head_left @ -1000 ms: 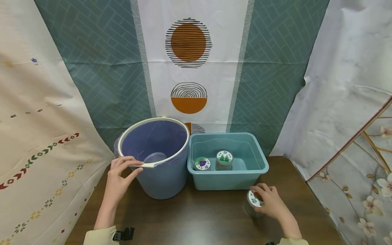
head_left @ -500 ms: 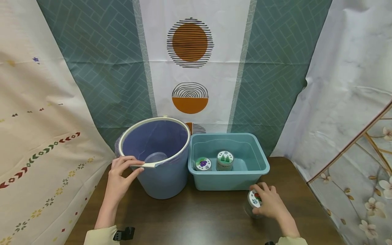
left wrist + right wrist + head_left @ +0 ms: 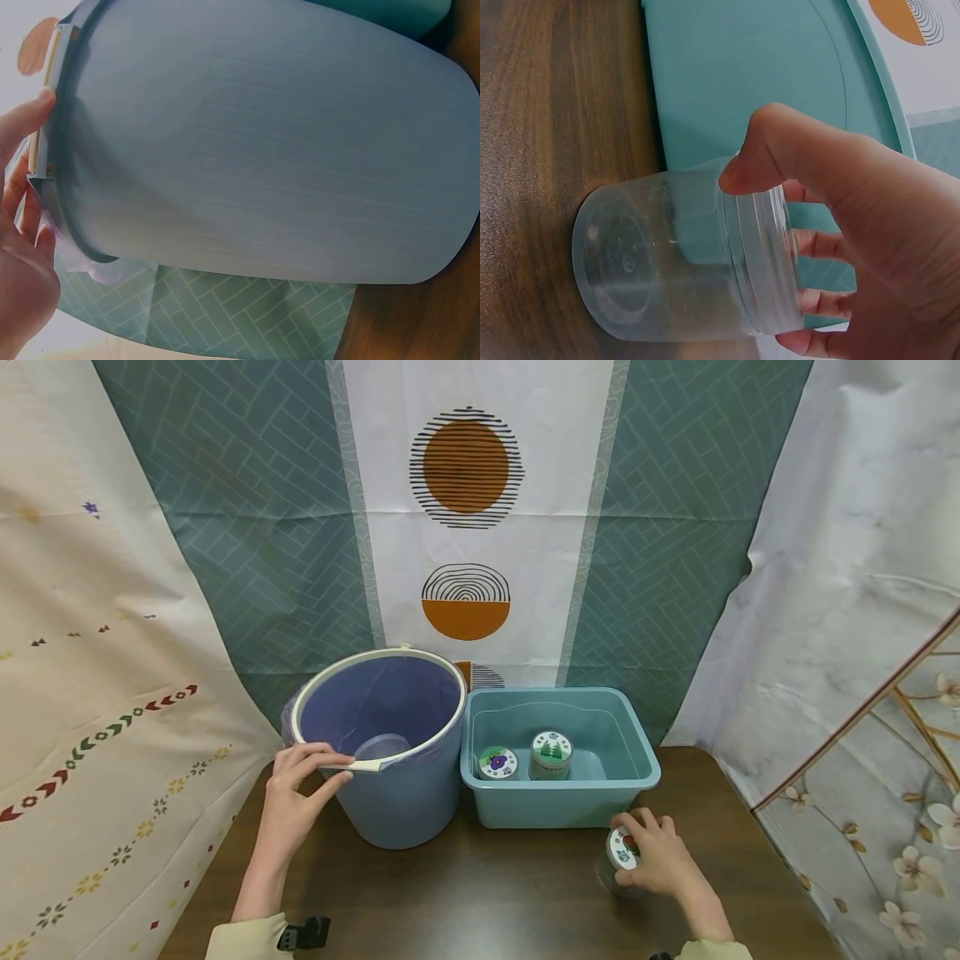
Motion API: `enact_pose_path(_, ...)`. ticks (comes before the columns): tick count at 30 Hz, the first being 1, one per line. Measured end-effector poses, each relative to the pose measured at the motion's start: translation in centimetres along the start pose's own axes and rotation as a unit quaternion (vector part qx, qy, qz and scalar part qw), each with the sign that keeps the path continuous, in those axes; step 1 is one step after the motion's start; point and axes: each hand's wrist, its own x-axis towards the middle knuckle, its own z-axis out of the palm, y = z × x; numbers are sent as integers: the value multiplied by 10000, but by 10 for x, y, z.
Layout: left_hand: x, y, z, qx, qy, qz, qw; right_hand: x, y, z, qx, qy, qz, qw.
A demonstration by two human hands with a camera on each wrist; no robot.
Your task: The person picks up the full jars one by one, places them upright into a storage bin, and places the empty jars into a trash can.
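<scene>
A blue trash can (image 3: 405,806) with a cream rim and a thin plastic bag lining stands at the left of the table. My left hand (image 3: 296,806) pinches the front left of its rim, thumb outside; the left wrist view shows the thumb (image 3: 30,120) on the rim piece. My right hand (image 3: 660,856) grips a clear plastic jar (image 3: 667,255) round its lid, thumb on the near side and fingers across from it. The jar stands upright on the table, in front of a teal bin (image 3: 547,810); its lid label is partly covered by the fingers.
Inside the teal bin are two more jars, one with a purple flower label (image 3: 498,763) and one with a green tree label (image 3: 551,752). A round clear thing (image 3: 381,745) lies in the trash can. Patterned cloths (image 3: 660,527) hang behind and at both sides of the brown table (image 3: 450,910).
Both hands keep their places, the left on the can's rim and the right on the jar. The view has shifted very slightly.
</scene>
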Motion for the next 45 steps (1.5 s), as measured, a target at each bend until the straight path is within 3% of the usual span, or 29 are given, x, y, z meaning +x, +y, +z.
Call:
enact_pose_path(14, 0, -1, 1, -2, 13, -14, 10000, 1, 0, 0, -69, 87, -69, 9999)
enact_pose_path(21, 0, 0, 1, -21, 15, 29, 10000, -4, -10, -11, -28, 20, -202, 9998)
enact_pose_path(37, 0, 0, 1, -46, 23, -31, 10000, -8, -73, -89, 28, -62, -868, 9962)
enact_pose_path(45, -1, -1, 1, -68, 27, -57, 10000, 6, -105, -132, -63, -299, -1292, 9912)
